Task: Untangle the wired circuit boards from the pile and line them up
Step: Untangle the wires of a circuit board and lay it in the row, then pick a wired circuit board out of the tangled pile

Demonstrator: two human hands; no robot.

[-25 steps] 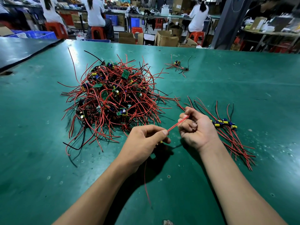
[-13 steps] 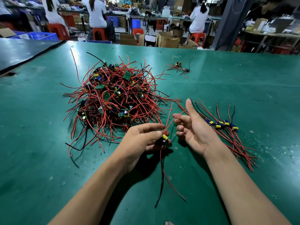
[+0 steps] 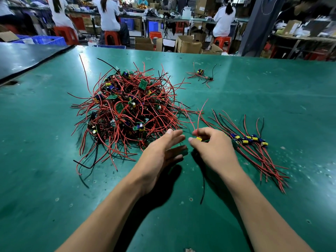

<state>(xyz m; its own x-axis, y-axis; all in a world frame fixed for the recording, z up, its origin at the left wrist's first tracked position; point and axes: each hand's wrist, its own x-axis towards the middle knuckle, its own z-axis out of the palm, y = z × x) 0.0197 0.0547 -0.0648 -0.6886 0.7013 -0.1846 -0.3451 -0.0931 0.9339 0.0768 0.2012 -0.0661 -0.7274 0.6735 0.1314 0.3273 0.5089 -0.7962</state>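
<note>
Passed across since half a second ago: the freed board (image 3: 199, 138), out of the left hand (image 3: 163, 148) and into the right hand (image 3: 213, 149). Let go on the left, then, with fingers (image 3: 174, 135) straight and spread, holding nothing, and farther from the row (image 3: 249, 140) than its partner. Pinched on the right at the yellow capacitor, just short of the row's left end and not yet touching it.

Held with its red wires (image 3: 198, 119) rising away from the person and its black wire (image 3: 203, 182) trailing back toward the person over the table (image 3: 54, 179). Close to the lie of the row's own wires, which fan away behind the line of capacitors and sweep back toward the person in front of it, though slanted more to the right.

Well apart from the row, beyond the left hand: the pile (image 3: 127, 110), still a thick knot of boards and leads. Far behind the row, near the table's back edge: a stray cluster (image 3: 201, 75).

Judged from this: only a short sideways carry toward the row's left end needed, best done by the right hand alone, being both nearer and already loaded. Probably also a slight turn, to bring the leads parallel with their neighbours before setting down.
</note>
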